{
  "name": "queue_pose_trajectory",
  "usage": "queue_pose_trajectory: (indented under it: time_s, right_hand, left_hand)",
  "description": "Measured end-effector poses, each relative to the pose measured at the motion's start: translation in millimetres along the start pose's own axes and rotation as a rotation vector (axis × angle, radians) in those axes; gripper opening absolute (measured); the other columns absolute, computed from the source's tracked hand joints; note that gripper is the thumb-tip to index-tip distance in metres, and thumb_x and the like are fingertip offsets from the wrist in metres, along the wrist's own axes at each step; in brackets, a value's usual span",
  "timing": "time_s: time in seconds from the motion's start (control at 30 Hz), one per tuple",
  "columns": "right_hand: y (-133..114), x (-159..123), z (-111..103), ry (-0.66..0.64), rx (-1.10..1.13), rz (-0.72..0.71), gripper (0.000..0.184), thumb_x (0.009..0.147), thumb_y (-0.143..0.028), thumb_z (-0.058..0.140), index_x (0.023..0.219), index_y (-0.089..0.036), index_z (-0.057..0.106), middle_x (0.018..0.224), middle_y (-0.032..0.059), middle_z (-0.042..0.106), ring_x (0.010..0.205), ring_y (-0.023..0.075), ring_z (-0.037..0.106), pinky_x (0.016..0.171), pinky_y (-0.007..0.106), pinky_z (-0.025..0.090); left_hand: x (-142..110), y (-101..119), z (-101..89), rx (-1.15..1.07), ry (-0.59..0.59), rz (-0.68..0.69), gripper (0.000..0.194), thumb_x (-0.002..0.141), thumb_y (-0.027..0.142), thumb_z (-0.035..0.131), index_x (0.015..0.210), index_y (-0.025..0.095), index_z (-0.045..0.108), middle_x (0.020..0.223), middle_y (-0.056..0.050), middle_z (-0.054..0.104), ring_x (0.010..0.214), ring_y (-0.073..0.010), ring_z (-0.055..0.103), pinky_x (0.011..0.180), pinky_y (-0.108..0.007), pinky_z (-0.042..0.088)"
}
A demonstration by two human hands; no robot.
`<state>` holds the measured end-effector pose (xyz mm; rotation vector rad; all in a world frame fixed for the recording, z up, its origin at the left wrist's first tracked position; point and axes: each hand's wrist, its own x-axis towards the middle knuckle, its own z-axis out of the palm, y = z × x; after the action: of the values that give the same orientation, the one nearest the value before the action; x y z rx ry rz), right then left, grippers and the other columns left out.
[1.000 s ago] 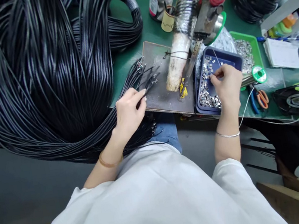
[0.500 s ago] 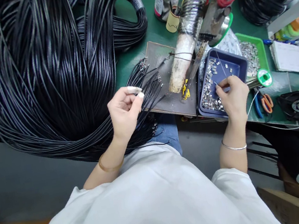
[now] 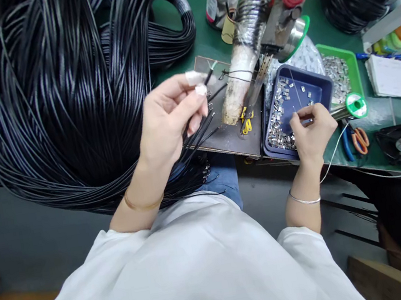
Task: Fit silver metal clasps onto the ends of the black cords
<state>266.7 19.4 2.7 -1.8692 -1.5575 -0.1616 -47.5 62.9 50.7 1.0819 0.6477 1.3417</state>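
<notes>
left hand (image 3: 165, 122) pinches a black cable (image 3: 208, 76)

the cable's long axis slants away from the wearer and rightward beyond the left hand's grip, pale end foremost. the right hand (image 3: 313, 129), farther from it, is over a blue tray (image 3: 322, 87), apparently pinching a thin wire (image 3: 295, 86).

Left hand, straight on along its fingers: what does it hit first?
Likely the hose's white end, right of the left hand, with the held cable leading. Depth is unclear from this one view; it might pass over instead.
</notes>
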Motion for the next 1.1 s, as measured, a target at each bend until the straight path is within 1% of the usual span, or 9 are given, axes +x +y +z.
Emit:
queue_pose_trajectory:
  time_s: [0.1, 0.17, 0.3, 0.33, 0.4, 0.47, 0.53, 0.77, 1.1]
  right_hand:
    - [-6.0, -3.4, -4.6, 0.089, 0.111, 0.054, 0.008, 0.075, -0.018, 0.063, 0.070, -0.019, 0.057, 0.071, -0.0020, 0.059, 0.062, 0.0108, 0.052, 0.061, 0.026, 0.042]
    - [-14.1, -8.6, -10.9, 0.111, 0.277, 0.128, 0.010, 0.075, -0.019, 0.064, 0.070, -0.019, 0.055, 0.072, -0.0025, 0.060, 0.060, 0.0098, 0.053, 0.057, 0.025, 0.041]
    - [-44.4, -30.2, -25.6, -0.054, 0.735, 0.239, 0.025, 0.073, -0.023, 0.072, 0.070, -0.021, 0.048, 0.072, -0.0047, 0.060, 0.044, 0.0061, 0.049, 0.040, 0.023, 0.035]
    - [-54.3, -37.6, -27.4, -0.087, 0.765, 0.236, 0.025, 0.073, -0.023, 0.074, 0.071, -0.021, 0.049, 0.073, -0.0042, 0.061, 0.047, 0.0076, 0.055, 0.041, 0.023, 0.040]
    - [-74.2, -52.8, -26.6, -0.091, 0.755, 0.205, 0.022, 0.076, -0.024, 0.074, 0.073, -0.021, 0.053, 0.078, -0.0022, 0.064, 0.060, 0.0113, 0.066, 0.054, 0.027, 0.055]
    - [-90.0, -66.0, -20.1, -0.023, 0.664, 0.151, 0.011, 0.082, -0.024, 0.069, 0.079, -0.022, 0.059, 0.087, 0.0013, 0.068, 0.080, 0.0159, 0.071, 0.069, 0.033, 0.061]
    - [-98.6, -74.8, -10.7, -0.027, 0.607, 0.086, 0.003, 0.084, -0.023, 0.067, 0.083, -0.023, 0.065, 0.093, 0.0029, 0.070, 0.088, 0.0172, 0.071, 0.073, 0.035, 0.061]
    - [-95.9, -78.3, 7.3, -0.257, 0.813, 0.180, 0.003, 0.084, -0.023, 0.068, 0.084, -0.023, 0.071, 0.097, 0.0022, 0.070, 0.089, 0.0130, 0.069, 0.071, 0.026, 0.060]
    - [-95.8, -79.1, 5.8, -0.254, 0.811, 0.173, 0.006, 0.084, -0.023, 0.068, 0.087, -0.024, 0.072, 0.098, 0.0021, 0.071, 0.090, 0.0128, 0.069, 0.071, 0.026, 0.060]
  left_hand:
    - [8.5, 6.6, 7.2, -0.062, -0.040, -0.070, 0.019, 0.079, 0.020, 0.073, 0.097, 0.019, 0.070, 0.072, 0.001, 0.067, 0.038, -0.0010, 0.035, 0.033, -0.019, 0.020]
    - [-3.4, 6.8, 13.3, -0.104, -0.076, -0.198, 0.019, 0.081, 0.023, 0.071, 0.099, 0.018, 0.069, 0.068, 0.001, 0.065, 0.036, -0.0006, 0.030, 0.033, -0.019, 0.015]
    - [-49.6, -19.0, 27.4, -0.225, -0.248, -0.566, 0.024, 0.080, 0.035, 0.072, 0.092, 0.017, 0.062, 0.057, 0.001, 0.063, 0.033, -0.0020, 0.029, 0.034, -0.020, 0.012]
    - [-59.1, -29.8, 30.2, -0.252, -0.273, -0.641, 0.026, 0.079, 0.036, 0.073, 0.091, 0.017, 0.060, 0.057, 0.000, 0.063, 0.033, -0.0018, 0.028, 0.034, -0.019, 0.012]
    - [-70.8, -51.2, 34.3, -0.261, -0.171, -0.679, 0.030, 0.077, 0.036, 0.075, 0.087, 0.016, 0.055, 0.056, 0.001, 0.063, 0.034, -0.0011, 0.028, 0.035, -0.019, 0.012]
    - [-73.2, -66.6, 36.3, -0.220, -0.089, -0.659, 0.032, 0.074, 0.036, 0.077, 0.084, 0.015, 0.054, 0.056, 0.002, 0.061, 0.035, -0.0007, 0.030, 0.036, -0.018, 0.014]
    - [-70.4, -73.4, 37.0, -0.165, -0.063, -0.605, 0.032, 0.073, 0.036, 0.078, 0.084, 0.014, 0.057, 0.057, 0.003, 0.060, 0.038, -0.0011, 0.032, 0.037, -0.018, 0.017]
    - [-63.9, -67.4, 36.9, -0.022, -0.164, -0.413, 0.026, 0.083, 0.037, 0.071, 0.079, 0.013, 0.062, 0.062, 0.000, 0.062, 0.051, -0.0057, 0.049, 0.051, -0.020, 0.039]
    - [-65.8, -66.2, 39.0, 0.278, -0.202, -0.219, 0.017, 0.090, 0.027, 0.059, 0.081, 0.013, 0.062, 0.064, 0.000, 0.058, 0.060, -0.0089, 0.054, 0.063, -0.022, 0.046]
